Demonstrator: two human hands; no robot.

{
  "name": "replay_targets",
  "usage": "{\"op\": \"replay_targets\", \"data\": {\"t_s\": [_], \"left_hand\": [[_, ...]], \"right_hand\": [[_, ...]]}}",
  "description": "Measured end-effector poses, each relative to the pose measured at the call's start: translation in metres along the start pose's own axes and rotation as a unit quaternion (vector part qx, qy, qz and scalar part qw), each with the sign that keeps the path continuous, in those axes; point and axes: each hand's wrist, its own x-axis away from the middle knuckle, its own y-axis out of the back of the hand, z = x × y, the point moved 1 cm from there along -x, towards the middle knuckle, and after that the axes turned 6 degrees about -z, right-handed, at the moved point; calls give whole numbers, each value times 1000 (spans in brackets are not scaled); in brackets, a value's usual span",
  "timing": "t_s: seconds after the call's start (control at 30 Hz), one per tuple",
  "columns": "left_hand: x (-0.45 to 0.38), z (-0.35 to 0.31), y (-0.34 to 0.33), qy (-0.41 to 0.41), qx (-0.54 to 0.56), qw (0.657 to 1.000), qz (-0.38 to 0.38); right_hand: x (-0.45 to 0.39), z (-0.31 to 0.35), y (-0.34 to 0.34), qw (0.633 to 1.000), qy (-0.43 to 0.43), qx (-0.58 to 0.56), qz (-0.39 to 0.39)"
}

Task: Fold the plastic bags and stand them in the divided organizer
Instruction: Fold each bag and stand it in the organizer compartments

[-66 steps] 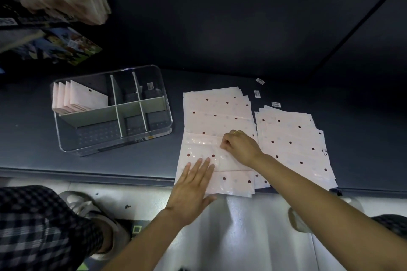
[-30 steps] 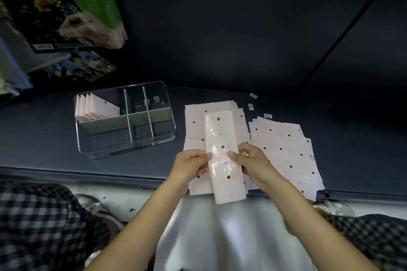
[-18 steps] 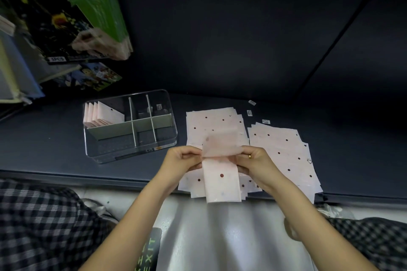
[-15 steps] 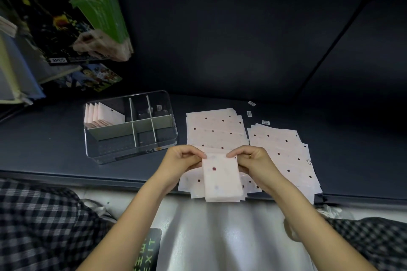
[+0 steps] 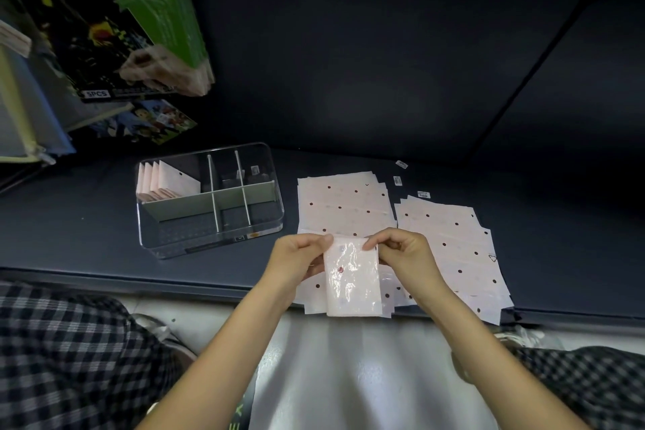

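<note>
A folded pink dotted plastic bag [image 5: 351, 277] hangs above the shelf's front edge. My left hand [image 5: 300, 258] pinches its top left corner and my right hand [image 5: 406, 255] pinches its top right corner. Beneath it lies a flat stack of the same bags [image 5: 343, 208], with a second stack [image 5: 453, 248] to the right. The clear divided organizer [image 5: 209, 237] stands to the left. Several folded bags [image 5: 164, 181] stand upright in its back left compartment.
The dark shelf [image 5: 76, 230] ends in a front edge just below my hands. Packaged goods [image 5: 132, 31] hang at the upper left. Small labels [image 5: 398, 180] lie behind the stacks. My checked trouser legs and a pale floor show below.
The long folded strip was lifted off the stack and folded in half. It is now a short rectangle held by both hands at its top corners.
</note>
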Motion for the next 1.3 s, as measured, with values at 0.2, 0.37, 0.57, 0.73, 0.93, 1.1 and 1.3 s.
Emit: {"op": "replay_targets", "data": {"t_s": [0.2,0.37,0.57,0.73,0.93,1.1,1.3], "left_hand": [[0,-2,2,-243,-278,927,-66],[10,-2,-5,-356,-379,854,-28],[5,-14,1,-301,-268,914,-48],[-6,-16,18,-179,-249,951,32],[-18,-23,42,-171,-219,960,32],[-26,-17,59,-99,-122,986,62],[-55,-25,99,-99,2,993,-57]], "right_hand": [[2,10,-2,987,51,148,41],[5,12,-10,958,77,271,59],[-1,24,4,959,75,268,50],[-9,35,13,982,55,182,17],[-26,36,-4,986,27,164,15],[-42,32,-36,990,10,139,-2],[-76,32,-92,988,23,153,-28]]}}
